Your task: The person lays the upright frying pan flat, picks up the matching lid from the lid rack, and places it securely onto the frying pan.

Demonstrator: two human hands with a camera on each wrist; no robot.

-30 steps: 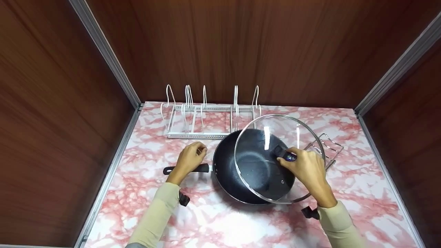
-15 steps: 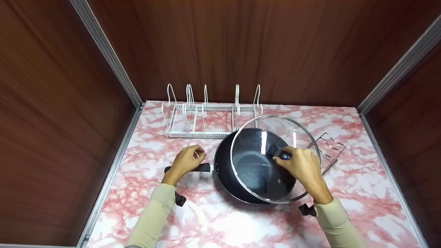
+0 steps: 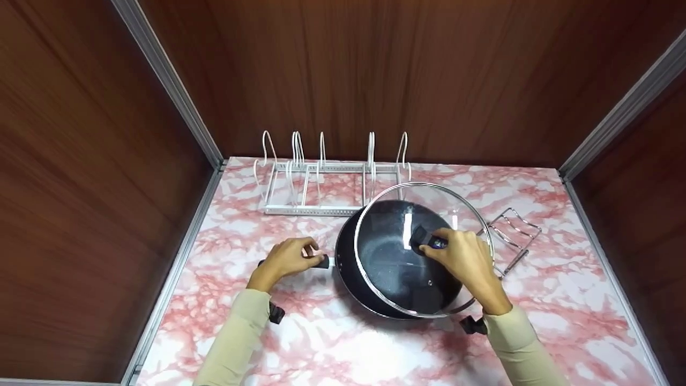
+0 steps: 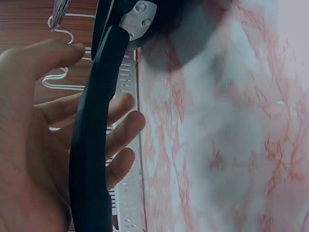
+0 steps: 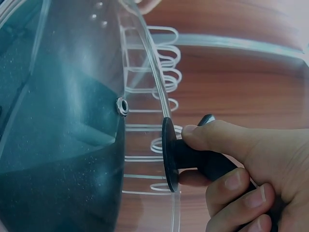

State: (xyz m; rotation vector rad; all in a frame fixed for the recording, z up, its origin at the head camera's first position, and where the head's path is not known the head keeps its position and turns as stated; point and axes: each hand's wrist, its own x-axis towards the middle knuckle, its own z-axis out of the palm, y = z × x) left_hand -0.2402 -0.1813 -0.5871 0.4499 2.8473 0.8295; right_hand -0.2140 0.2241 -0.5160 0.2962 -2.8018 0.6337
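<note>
A deep black frying pan point(image 3: 347, 279) stands on the table, its black handle point(image 4: 91, 140) pointing left. My left hand point(image 3: 289, 258) hovers at that handle. In the left wrist view its fingers are loosely bent beside and beyond the handle, and the thumb stands apart from it; firm contact is not visible. My right hand point(image 3: 467, 260) grips the black knob point(image 5: 193, 157) of a clear glass lid point(image 3: 447, 201) with a steel rim. Tilted, the lid covers most of the pan in the head view; whether its rim touches the pan is unclear.
Behind the pan stands a white wire rack point(image 3: 313, 210) with several upright loops. A small chrome wire stand point(image 3: 517, 230) lies right of the lid, partly behind it. Dark wood panels point(image 3: 343, 80) enclose the pink-and-white marbled table point(image 3: 343, 354) at the back and sides.
My right hand has carried the lid a little left, further over the pan. My left hand has lowered toward the pan's handle.
</note>
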